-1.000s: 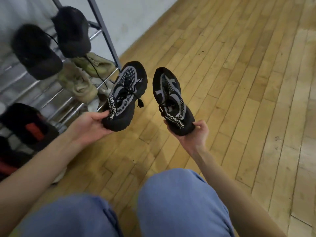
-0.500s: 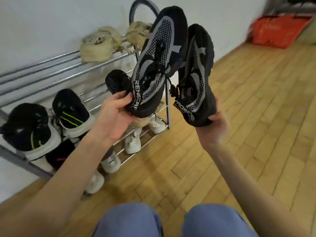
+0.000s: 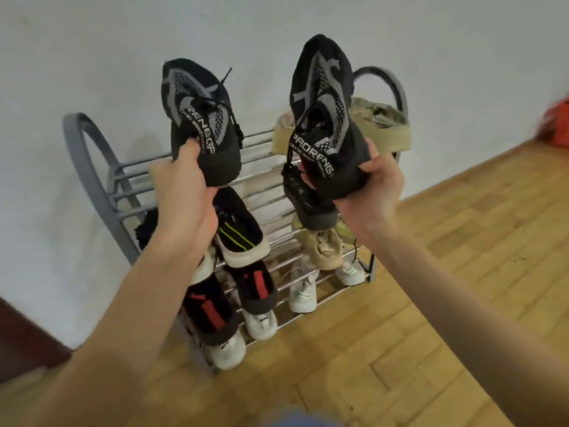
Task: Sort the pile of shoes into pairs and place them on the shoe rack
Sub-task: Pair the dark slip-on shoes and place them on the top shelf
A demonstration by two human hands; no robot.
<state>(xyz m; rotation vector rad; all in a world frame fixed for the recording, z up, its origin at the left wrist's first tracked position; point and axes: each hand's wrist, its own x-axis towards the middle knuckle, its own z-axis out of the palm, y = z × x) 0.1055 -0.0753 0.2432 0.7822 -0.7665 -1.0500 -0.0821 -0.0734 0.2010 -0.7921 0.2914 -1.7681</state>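
Note:
I hold a pair of black knit shoes with grey patterns and white lettering, toes up, in front of the metal shoe rack (image 3: 89, 167). My left hand (image 3: 184, 192) grips the heel of the left shoe (image 3: 200, 118) over the rack's top shelf. The heel of the right shoe (image 3: 326, 112) sits in the grip of my right hand (image 3: 372, 192), just ahead of the top shelf's right half. The two shoes are held apart.
On the top shelf at the right lies a beige shoe (image 3: 378, 131). Lower shelves hold a black shoe with green stripes (image 3: 240, 232), black shoes with red marks (image 3: 255, 288), tan shoes (image 3: 323, 248) and white sneakers (image 3: 303, 294). A white wall stands behind; wooden floor (image 3: 431, 303) lies to the right.
Both hands have lifted the shoes from low over the floor up to the rack's top shelf and drawn them apart. My view has swung to face the rack.

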